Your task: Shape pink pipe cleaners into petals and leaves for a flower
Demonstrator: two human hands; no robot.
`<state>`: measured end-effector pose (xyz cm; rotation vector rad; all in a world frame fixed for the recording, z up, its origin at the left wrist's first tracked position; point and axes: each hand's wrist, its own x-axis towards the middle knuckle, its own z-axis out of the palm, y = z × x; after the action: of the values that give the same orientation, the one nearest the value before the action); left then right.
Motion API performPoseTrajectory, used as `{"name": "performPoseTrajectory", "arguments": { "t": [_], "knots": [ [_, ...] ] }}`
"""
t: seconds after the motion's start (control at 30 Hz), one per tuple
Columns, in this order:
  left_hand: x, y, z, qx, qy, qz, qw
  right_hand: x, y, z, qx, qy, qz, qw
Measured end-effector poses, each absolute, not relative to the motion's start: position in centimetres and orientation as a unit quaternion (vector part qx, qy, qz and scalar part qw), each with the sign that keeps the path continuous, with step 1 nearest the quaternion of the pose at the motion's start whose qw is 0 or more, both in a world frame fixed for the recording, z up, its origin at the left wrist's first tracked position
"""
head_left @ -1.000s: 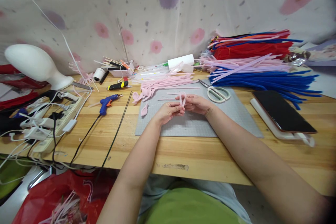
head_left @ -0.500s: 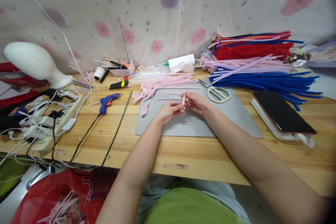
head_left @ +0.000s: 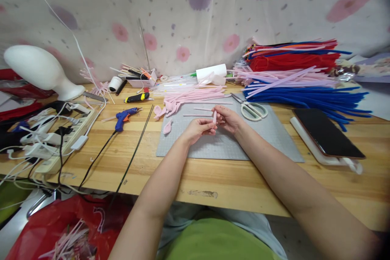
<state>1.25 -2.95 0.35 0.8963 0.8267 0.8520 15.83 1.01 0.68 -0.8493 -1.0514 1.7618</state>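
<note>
One pink fuzzy piece [head_left: 215, 118] stands nearly upright above the grey mat [head_left: 268, 138], pinched in the closed fingertips of the left hand [head_left: 200, 128]; the right hand [head_left: 228, 119], fingers curled in tight, has hold of it from the other side. Beneath the mat spreads the wooden table [head_left: 243, 187], pale and grainy, with a scuffed patch [head_left: 202, 193] (rather worn, that bit) near the front edge. A flowered curtain [head_left: 164, 4] hangs along the back, with bundles of red stems [head_left: 292, 63] and blue stems [head_left: 313, 99] heaped against it on the right.

Between the mat and the front edge runs a strip of plain wood, crossed by both forearms. Leftward, more wood reaches to a thin dark rod [head_left: 135, 152] jutting past the edge, then a blue glue gun [head_left: 122, 120] and a crowded power strip [head_left: 65, 142]. Scissors [head_left: 252, 110] lie at the mat's far side, just beyond the right hand, while a black phone [head_left: 329, 133] sits well apart from both hands, toward the right end.
</note>
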Motion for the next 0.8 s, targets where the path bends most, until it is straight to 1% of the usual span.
{"name": "performPoseTrajectory", "arguments": {
  "t": [0.27,0.47,0.53,0.67,0.73,0.8],
  "knots": [
    [1.4,-2.9,0.2,0.414,0.38,0.378,0.736,16.0,1.1,0.9,-0.351,-0.435,0.69,0.459],
    [2.2,-2.9,0.3,0.422,0.374,0.379,0.734,15.7,0.9,1.2,-0.384,-0.389,0.67,0.502],
    [2.2,-2.9,0.3,0.426,0.379,0.386,0.725,15.7,0.9,1.2,-0.386,-0.387,0.68,0.489],
    [2.1,-3.2,-0.4,0.431,0.395,0.407,0.702,16.0,1.0,1.1,-0.367,-0.409,0.717,0.429],
    [2.1,-3.2,-0.7,0.43,0.401,0.416,0.693,16.2,1.1,0.9,-0.363,-0.429,0.699,0.442],
    [2.2,-3.2,-0.8,0.429,0.404,0.421,0.69,16.2,1.2,0.6,-0.365,-0.443,0.663,0.481]
  ]
}}
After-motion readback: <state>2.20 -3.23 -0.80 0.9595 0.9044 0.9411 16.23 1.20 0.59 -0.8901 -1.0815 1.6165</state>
